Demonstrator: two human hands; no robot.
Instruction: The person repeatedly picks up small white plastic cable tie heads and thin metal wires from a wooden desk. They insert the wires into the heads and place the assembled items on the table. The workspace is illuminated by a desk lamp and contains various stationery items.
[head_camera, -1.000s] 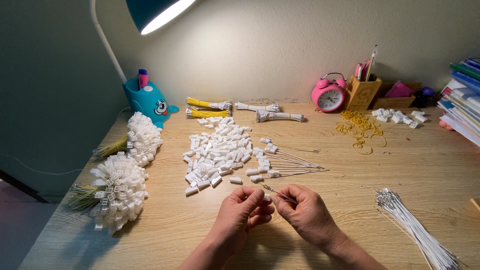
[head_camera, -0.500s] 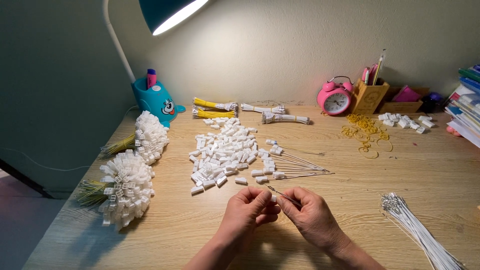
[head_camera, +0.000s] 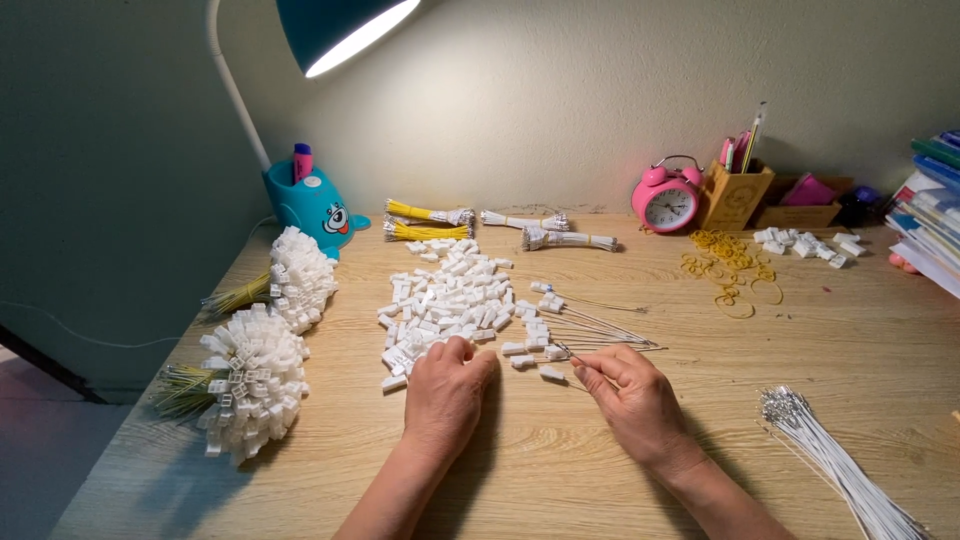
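Head view: right hand (head_camera: 640, 400) pinches a thin white wire (head_camera: 562, 350); left hand (head_camera: 445, 390) fingers curl onto small white connectors (head_camera: 445, 300) just ahead.

Honestly not much in the way of packaging or signage on this desk, and no screens or labels that I can make out. Closest thing is a small brown open box (head_camera: 797, 213), far up and to the right of the right hand (head_camera: 632, 398), against the wall, with something pink inside. A wooden pen holder (head_camera: 737, 197) sits just left of it.
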